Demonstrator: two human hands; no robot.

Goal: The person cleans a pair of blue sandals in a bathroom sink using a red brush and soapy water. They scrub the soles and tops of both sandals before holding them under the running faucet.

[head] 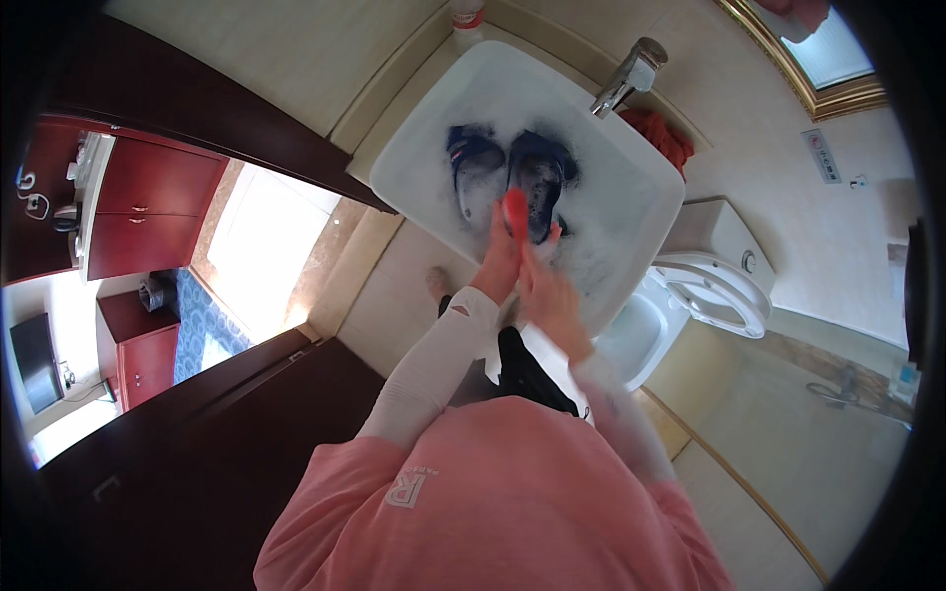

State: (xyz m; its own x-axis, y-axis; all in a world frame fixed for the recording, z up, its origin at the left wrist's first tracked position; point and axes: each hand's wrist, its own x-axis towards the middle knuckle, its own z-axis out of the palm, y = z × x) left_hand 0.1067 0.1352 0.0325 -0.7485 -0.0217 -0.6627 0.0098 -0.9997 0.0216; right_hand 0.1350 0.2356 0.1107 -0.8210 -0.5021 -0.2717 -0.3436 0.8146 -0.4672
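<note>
A pair of dark blue slide slippers sits in the white washbasin (643,258), in cloudy, foamy water. The left slipper (477,173) lies in the suds. My left hand (504,255) grips the heel end of the right slipper (543,173), its fingertips showing at the sole's right edge. Over that heel is a red handled tool (516,210), likely a brush; any bristles are hidden. My right hand (554,299), blurred, is closed around the tool's lower end, close beside my left wrist.
A chrome faucet (628,77) overhangs the basin's back right rim, near a red cloth (661,137). A white bottle (467,22) stands at the back left corner. To the right is a toilet (717,288) with its seat raised. A dark door (222,443) stands at left.
</note>
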